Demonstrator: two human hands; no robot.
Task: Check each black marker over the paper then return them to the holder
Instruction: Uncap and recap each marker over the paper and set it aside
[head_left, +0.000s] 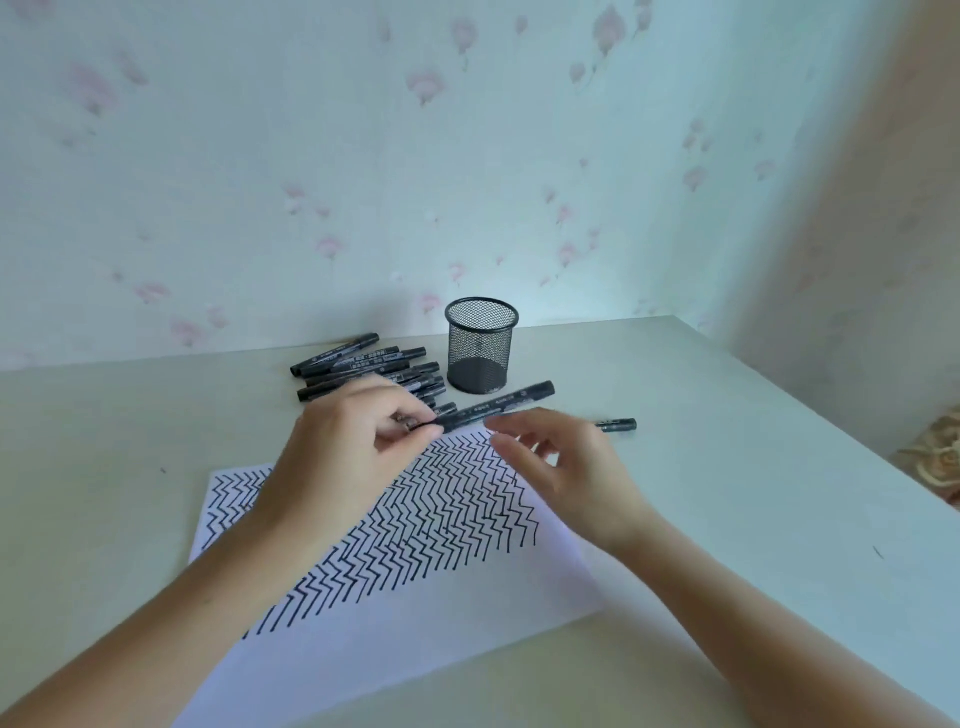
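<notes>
My left hand (358, 441) pinches the left end of a black marker (498, 405), which lies nearly level above the far edge of the white paper (415, 639). The paper is covered in black zigzag lines. My right hand (566, 467) hovers just below the marker's right part, fingers spread, holding nothing. A pile of several black markers (363, 364) lies behind my left hand. The black mesh holder (481, 343) stands upright behind the held marker, and no markers show inside it. Another black marker (618, 425) lies on the table, partly hidden behind my right hand.
The pale table (727, 467) meets a flowered wall at the back. Its right edge runs diagonally down the right side, with a patterned fabric (935, 462) beyond it.
</notes>
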